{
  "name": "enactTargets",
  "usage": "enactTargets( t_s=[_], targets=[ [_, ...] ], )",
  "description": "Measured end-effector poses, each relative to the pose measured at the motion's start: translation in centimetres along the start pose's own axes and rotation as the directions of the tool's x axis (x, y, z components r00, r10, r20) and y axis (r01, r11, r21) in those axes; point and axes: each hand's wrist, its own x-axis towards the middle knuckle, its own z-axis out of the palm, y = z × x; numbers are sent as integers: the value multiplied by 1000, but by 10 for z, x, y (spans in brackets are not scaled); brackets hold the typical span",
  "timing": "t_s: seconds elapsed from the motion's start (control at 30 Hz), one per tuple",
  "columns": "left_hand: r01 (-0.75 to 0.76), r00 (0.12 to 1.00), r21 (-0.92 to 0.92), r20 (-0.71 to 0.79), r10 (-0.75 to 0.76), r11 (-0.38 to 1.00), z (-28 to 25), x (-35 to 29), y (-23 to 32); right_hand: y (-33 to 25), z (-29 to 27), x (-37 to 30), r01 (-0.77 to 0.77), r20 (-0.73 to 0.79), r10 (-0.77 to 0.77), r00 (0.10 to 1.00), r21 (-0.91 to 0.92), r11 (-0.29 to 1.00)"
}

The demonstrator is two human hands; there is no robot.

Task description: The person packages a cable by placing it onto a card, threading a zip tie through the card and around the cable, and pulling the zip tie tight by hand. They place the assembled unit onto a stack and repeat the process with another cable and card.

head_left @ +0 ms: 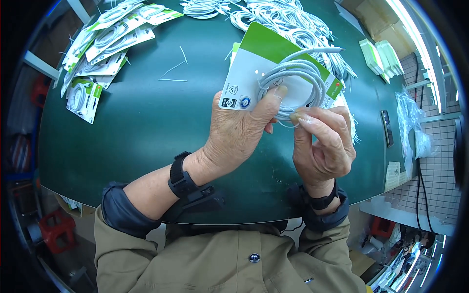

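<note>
Over the green table I hold up a white and green packaging card [266, 41] with a coiled white cable [317, 83] lying against its face. My left hand [237, 127] is closed on the card's lower edge, its thumb pressing the coil to it. One cable plug points up to the right. At the coil's bottom, the thumb and fingers of my right hand [325, 139] are pinched together on a thin white tie [287, 125] that loops below the coil. How the tie passes through the card is hidden.
Several carded cables [110, 41] are piled at the far left. A heap of coiled white cables [298, 24] lies behind the card. Loose thin ties [173, 79] are on the green table [122, 141]. At the right are stacked cards [381, 56], a phone-like dark object [387, 128] and clear plastic bags [413, 122].
</note>
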Motion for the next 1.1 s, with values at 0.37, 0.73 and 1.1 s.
enactTargets(
  t_s=[0.37, 0.73, 1.1],
  targets=[
    [-71, 997, 105, 36, 67, 992, -5, -1, -7, -2, 3, 1, -65, 62, 64, 996, 16, 998],
    [39, 999, 76, 3, -39, 996, -3, -2, -9, -6, -4, 6, -194, 268, 182, 946, 20, 981],
    [67, 998, 59, -3, -67, 996, -8, -2, -14, -8, -3, 5, -100, 274, 109, 956, -48, 994]
  ],
)
